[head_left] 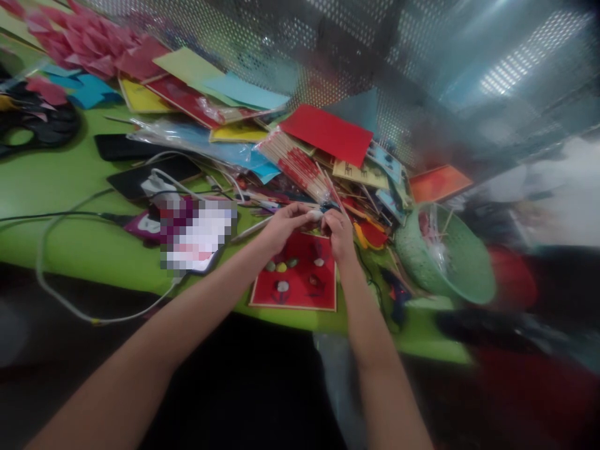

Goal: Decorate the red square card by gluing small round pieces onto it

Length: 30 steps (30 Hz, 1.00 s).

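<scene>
My left hand [287,225] is closed, with its thumb and fingertips pinching a small white pebble-like piece [315,215]. Close against its other side, my right hand [336,229] has its fingers curled together; what they grip is too small and blurred to name. Both hands are above the top edge of a red square board [300,294] with a pale border. On that board sit several small pebble-like pieces, among them a yellow one [281,267] and a white one [282,286], with dark drawn lines around some.
A lit phone [201,240] with a white cable lies left of the board on the green table [94,244]. Red-tipped sticks [300,165] and coloured cards [328,131] pile up behind. A green basket [473,269] stands right; black scissors [56,125] lie far left.
</scene>
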Tool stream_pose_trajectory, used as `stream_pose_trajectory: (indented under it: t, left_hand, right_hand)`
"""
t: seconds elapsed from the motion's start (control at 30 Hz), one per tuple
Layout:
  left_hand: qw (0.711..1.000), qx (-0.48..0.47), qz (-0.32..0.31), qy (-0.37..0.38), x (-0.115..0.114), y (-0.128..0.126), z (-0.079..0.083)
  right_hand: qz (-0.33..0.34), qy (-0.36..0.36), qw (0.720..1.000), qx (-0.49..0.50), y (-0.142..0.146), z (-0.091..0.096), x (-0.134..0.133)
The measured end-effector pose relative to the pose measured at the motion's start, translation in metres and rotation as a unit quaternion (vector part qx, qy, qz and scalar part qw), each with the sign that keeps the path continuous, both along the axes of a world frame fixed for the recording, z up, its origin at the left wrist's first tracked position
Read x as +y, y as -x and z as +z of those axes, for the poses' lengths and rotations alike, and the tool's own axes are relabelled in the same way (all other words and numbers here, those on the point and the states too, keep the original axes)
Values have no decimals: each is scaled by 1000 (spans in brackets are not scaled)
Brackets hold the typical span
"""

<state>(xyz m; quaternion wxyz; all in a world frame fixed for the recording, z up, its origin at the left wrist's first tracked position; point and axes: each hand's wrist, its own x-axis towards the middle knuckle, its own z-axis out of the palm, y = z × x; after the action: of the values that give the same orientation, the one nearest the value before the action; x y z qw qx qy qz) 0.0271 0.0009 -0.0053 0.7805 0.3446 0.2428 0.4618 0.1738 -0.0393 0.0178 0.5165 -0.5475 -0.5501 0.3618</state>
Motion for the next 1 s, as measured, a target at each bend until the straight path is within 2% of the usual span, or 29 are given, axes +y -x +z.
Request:
stream_pose_trajectory:
  t: [0.17,0.4,0.5,0.73,1.0]
  left_hand:
    - [999,-26,-13,31,0,0,2]
    - [999,8,1,-41,2,2,-1]
    - [996,34,6,-78,2,3,0]
    - [983,88,9,-162,1,3,-1]
    - [987,69,19,-144,5,1,-11]
  right_hand:
    - [0,6,1000,-4,2,4,-4]
    - [20,43,997,63,-8,-3,1]
    - [16,39,999,15,-12,-4,2]
    - [60,37,996,-57,-16,6,0]
    - [45,21,996,-74,-8,6,1]
